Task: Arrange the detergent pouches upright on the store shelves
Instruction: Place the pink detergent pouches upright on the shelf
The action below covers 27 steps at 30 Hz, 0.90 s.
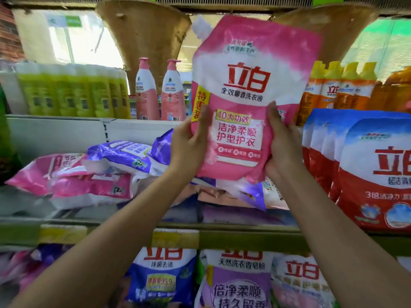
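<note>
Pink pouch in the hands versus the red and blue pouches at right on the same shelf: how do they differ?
The pink pouch is held up off the shelf by the left hand and the right hand; the red and blue pouches stand on the shelf in a row. The pink pouch tilts slightly; the red and blue pouches stand upright. Both carry the same large red brand characters.

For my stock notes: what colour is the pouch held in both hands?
Pink and white with red lettering; the pouch shows best in the head view.
</note>
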### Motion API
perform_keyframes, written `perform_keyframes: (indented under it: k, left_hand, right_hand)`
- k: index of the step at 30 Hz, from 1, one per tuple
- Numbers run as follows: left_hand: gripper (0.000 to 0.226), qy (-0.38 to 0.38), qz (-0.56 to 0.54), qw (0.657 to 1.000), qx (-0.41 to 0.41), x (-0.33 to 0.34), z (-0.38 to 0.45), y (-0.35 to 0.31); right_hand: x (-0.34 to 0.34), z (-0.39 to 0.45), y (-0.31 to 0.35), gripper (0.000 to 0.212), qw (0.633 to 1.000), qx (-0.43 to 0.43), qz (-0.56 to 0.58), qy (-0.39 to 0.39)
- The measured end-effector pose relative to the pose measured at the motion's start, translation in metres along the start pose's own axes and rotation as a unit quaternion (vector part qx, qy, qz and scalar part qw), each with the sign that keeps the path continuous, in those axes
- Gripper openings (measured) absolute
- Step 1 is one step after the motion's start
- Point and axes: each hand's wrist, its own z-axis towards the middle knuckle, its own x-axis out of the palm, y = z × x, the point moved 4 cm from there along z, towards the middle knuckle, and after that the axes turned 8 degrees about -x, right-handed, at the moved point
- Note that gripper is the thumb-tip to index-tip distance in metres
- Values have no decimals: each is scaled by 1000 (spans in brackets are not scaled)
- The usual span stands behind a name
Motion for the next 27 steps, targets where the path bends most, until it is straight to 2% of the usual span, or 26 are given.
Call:
perform_keyframes:
  k: [3, 6, 9, 11, 13, 18, 23, 27]
  left_hand:
    - [59, -57, -14, 998, -13, -25, -18, -8]
    - [60, -88, -14, 996, -27, -54, -38, -15]
    - [56, -115, -8, 993, -27, -91, -64, -22]
    - [65, -131, -6, 990, -42, -119, -81, -24]
    - [70, -136, 2, 989, -57, -150, -99, -26]
    - [62, -128, -12, 988, -83, -231, -147, -26]
    - [55, -132, 9, 985, -107, -311, -196, -29]
    - [51, -103, 9, 984, -142, -362, -229, -33]
  right_hand:
    - [21, -21, 3, 19, 1000, 17, 6, 23]
    - [43, -48, 2, 20, 999, 39, 3, 29]
    - [67, -80, -5, 12, 998, 60, -4, 36]
    - [85, -104, -12, 11, 996, 75, -8, 43]
    - [106, -130, -21, 13, 995, 91, -3, 48]
    - [155, -204, -47, 15, 991, 122, 11, 54]
    - [198, -283, -69, 30, 989, 142, 12, 28]
    - [223, -336, -82, 16, 988, 156, 0, 12]
